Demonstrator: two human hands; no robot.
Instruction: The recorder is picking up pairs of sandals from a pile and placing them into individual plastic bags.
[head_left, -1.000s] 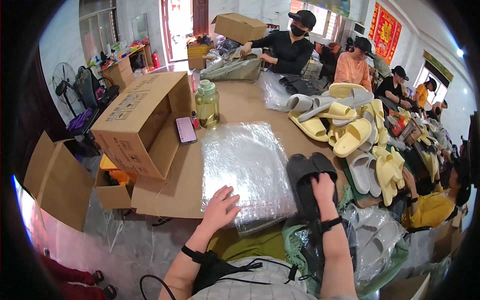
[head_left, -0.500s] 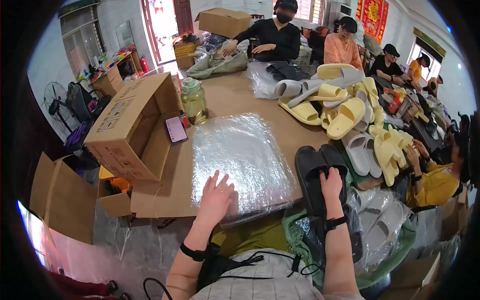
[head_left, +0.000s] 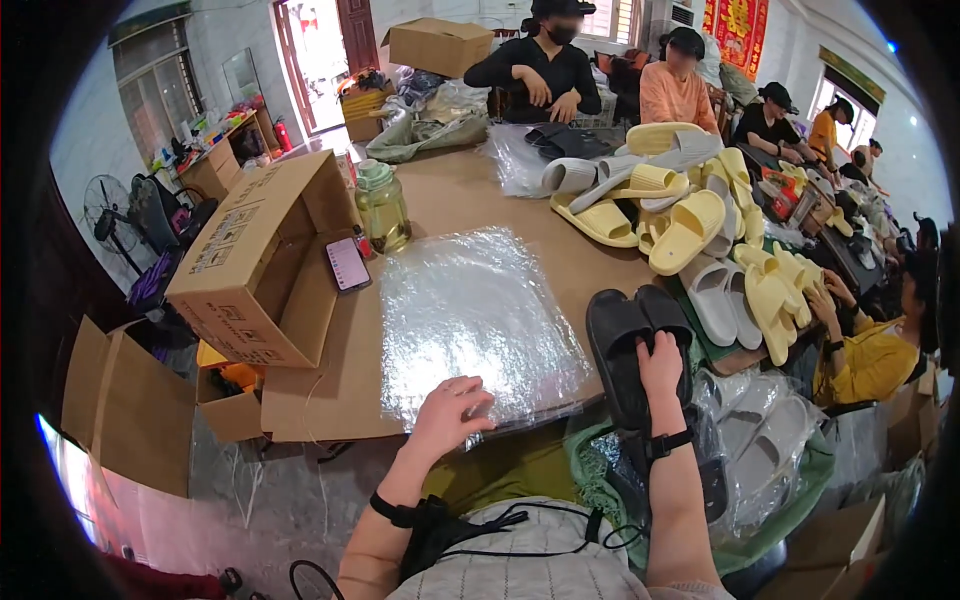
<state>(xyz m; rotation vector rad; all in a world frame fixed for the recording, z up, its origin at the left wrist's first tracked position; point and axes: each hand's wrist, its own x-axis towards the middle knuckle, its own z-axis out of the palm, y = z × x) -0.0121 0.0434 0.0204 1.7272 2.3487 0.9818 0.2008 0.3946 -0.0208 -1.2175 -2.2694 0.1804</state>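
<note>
My left hand (head_left: 450, 412) is at the near edge of a stack of clear plastic bags (head_left: 475, 310) on the table. Its fingers are bent, with a gap between them and the thumb, and no bag is seen lifted in it. On the right, my right hand (head_left: 658, 368) grips a pair of black slippers (head_left: 612, 335) side by side at their inner edges, toes pointing away from me. The slippers are at the table's near right edge, beside the bags.
An open cardboard box (head_left: 250, 265) lies on its side at left, near a phone (head_left: 347, 264) and a green-lidded bottle (head_left: 382, 210). Yellow and grey slippers (head_left: 687, 232) are heaped at right. Bagged grey slippers (head_left: 765, 430) sit in a green sack (head_left: 800, 500). Several people work around.
My left hand has gone from lying spread on the bags to bent fingers at their near edge. The right hand stays on the black slippers. A person across the table has drawn both hands together.
</note>
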